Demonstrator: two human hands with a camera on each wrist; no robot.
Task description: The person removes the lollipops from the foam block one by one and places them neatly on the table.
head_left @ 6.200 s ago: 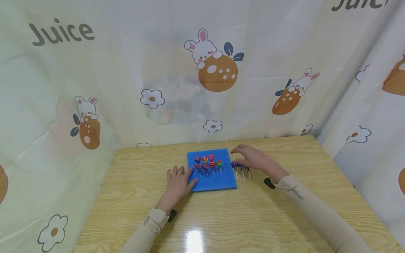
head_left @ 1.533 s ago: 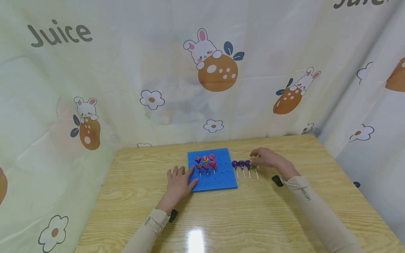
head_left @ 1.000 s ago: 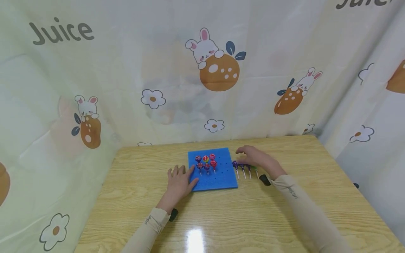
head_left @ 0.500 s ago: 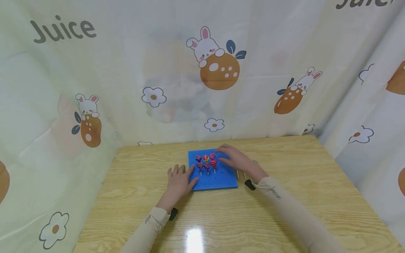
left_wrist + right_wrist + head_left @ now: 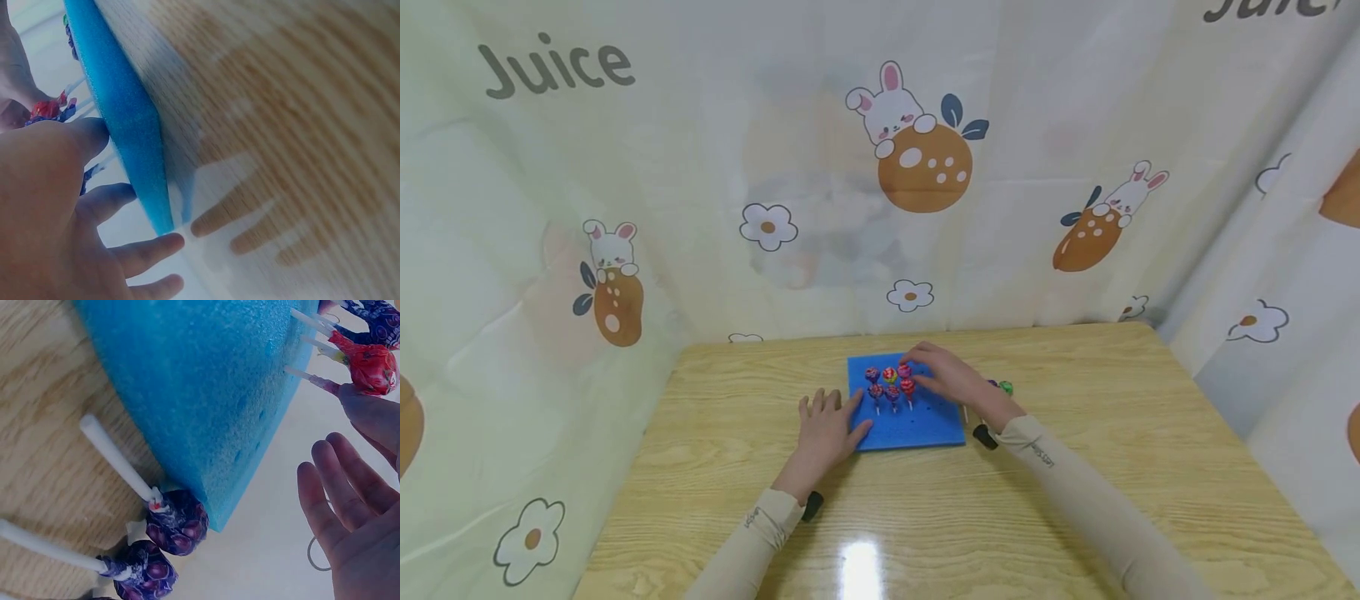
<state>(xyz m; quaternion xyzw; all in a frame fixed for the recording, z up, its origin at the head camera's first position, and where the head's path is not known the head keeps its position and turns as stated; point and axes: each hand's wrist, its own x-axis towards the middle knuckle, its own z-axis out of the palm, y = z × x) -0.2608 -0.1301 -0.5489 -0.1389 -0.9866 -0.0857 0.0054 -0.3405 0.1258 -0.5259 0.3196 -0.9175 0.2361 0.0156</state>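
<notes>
Several wrapped lollipops stand stuck in a blue foam board (image 5: 910, 429) on the table. My left hand (image 5: 826, 429) rests with spread fingers at the board's left edge; the left wrist view has thumb and finger touching the foam. Above the board's back right part is my right hand (image 5: 951, 375), its fingertips beside the pink lollipop (image 5: 904, 370). The red lollipop (image 5: 907, 387) stands just in front of that one. In the right wrist view the right thumb (image 5: 369, 415) lies close by the red candy (image 5: 373, 369), and the other fingers reach out fairly straight.
Right of the board, purple lollipops (image 5: 178, 522) lie on the table, partly hidden by my right wrist in the head view. A green lollipop (image 5: 1006, 387) lies at the end of that row. A printed curtain (image 5: 820, 283) hangs behind the table.
The green lollipop was moved from the board to the row on the table. My right hand then moved left from that row to the pink lollipop. My left hand stayed put.
</notes>
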